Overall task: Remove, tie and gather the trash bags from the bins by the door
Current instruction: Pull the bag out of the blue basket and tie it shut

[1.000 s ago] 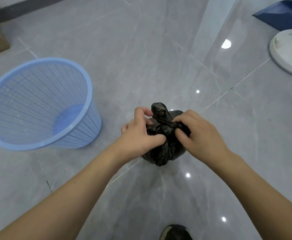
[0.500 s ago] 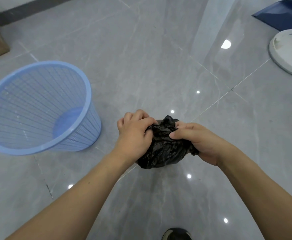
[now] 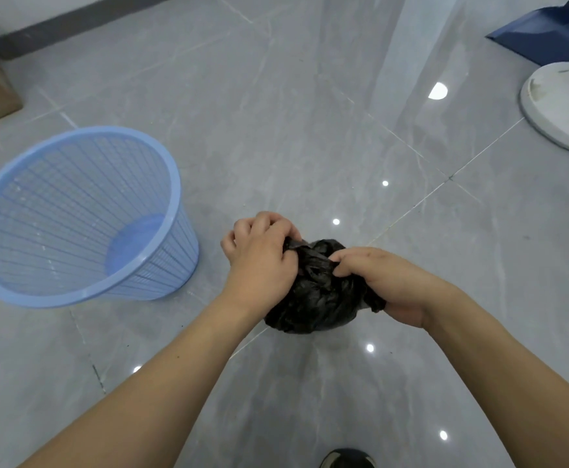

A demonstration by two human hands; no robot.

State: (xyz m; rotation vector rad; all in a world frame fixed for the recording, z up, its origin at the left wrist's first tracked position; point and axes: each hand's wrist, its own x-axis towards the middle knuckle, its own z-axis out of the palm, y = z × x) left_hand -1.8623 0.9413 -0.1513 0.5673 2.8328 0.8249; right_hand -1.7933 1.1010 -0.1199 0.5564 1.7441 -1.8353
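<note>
**Both hands cinching the knot on a small black bag**

The crumpled black plastic trash bag [image 3: 313,298] is held just above the grey glossy tiled floor [image 3: 310,113], in the near middle of the view, and it is pinched between the two hands. The left hand [image 3: 262,258] is curled tight over the bag's upper left, fingers closed on a twist of plastic at the top. The right hand [image 3: 384,282] grips from the right, thumb and forefinger closed on the gathered neck while the palm cups the bag's right flank.

The relation that matters is that the bag's neck lies between the hands, running roughly left to right, so each hand has one end of the tie and neither is nearer than the other. Tightening, as I judge it, calls for pulling the hands apart along that line.

A second ago a loose tail of plastic stood up above the knuckles; now it has been drawn down and the bundle looks flatter and more compact (the knot seems close to finished, though its centre is hidden by fingers). The hands have also dropped slightly lower in the view.

The empty light-blue plastic mesh wastebasket [image 3: 73,224] stands well apart to the left, upright and unlined.
</note>
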